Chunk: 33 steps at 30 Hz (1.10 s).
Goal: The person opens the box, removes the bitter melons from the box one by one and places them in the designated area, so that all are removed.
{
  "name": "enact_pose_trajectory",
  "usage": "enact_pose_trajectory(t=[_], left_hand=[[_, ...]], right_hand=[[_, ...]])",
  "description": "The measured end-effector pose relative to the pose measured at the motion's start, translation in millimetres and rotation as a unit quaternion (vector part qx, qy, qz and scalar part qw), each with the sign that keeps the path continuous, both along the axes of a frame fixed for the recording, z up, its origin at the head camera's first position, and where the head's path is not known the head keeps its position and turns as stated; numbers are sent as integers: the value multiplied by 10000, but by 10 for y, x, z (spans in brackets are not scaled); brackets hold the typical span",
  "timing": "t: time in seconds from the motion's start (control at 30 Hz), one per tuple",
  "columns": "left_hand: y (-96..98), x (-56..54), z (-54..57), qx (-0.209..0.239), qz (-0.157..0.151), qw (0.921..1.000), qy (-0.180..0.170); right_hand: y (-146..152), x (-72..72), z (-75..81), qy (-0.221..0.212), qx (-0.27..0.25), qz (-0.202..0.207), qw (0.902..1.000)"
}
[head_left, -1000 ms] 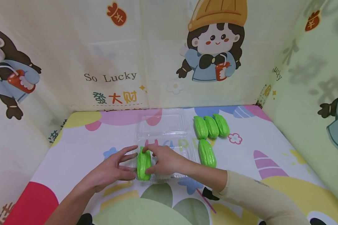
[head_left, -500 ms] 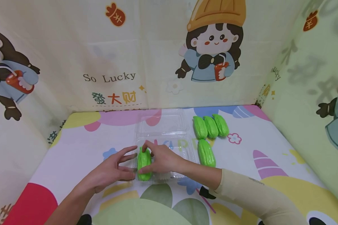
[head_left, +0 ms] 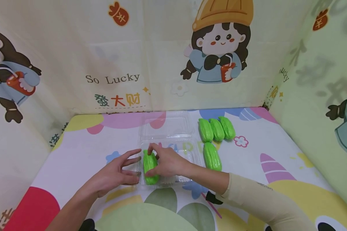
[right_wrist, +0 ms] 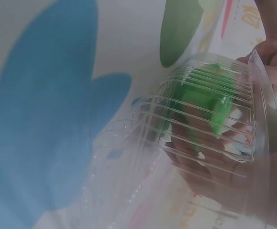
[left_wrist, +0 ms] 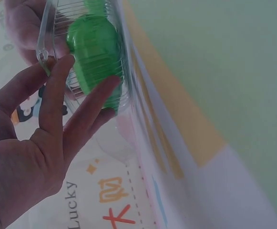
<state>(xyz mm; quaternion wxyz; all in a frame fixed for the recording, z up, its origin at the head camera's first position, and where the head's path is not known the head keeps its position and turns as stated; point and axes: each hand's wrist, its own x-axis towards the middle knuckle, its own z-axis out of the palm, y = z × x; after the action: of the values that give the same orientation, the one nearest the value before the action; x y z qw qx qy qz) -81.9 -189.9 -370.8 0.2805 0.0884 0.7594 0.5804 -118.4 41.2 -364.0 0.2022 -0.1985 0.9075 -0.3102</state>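
A clear plastic box [head_left: 193, 157] lies on the table with its hinged lid [head_left: 165, 126] folded back. Inside its left end is a ridged green vegetable-shaped piece [head_left: 149, 158], slightly tilted. My right hand [head_left: 170, 162] pinches this piece from above, thumb near its front end and fingers at its back end. Fingers spread and fairly straight, my left hand [head_left: 114, 175] touches the box's left side. Through the ribbed box wall [right_wrist: 245, 95] in the right wrist view, the green piece [right_wrist: 202, 93] shows, partly covered by fingers. The left wrist view shows the green piece [left_wrist: 93, 45] behind the plastic.
Right of the box, three similar green pieces [head_left: 218, 130] lie side by side at the back. Another green piece [head_left: 212, 157] lies in front of them. A patterned cloth [head_left: 84, 154] covers the table, and printed curtains [head_left: 162, 57] hang behind and at the sides.
The green piece in the box has shifted slightly right, its front end turning right, with my right hand on it. My left hand stays at the box's left side.
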Motion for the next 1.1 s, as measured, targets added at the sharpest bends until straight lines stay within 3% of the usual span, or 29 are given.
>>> enact_pose_trajectory(t=[0.73, 1.1], left_hand=[[18, 4, 13, 121, 73, 9998, -156], [22, 0, 18, 159, 102, 9995, -247]], right_hand=[[285, 58, 96, -257, -535, -354, 9976], [559, 135, 228, -267, -982, -509, 9935]])
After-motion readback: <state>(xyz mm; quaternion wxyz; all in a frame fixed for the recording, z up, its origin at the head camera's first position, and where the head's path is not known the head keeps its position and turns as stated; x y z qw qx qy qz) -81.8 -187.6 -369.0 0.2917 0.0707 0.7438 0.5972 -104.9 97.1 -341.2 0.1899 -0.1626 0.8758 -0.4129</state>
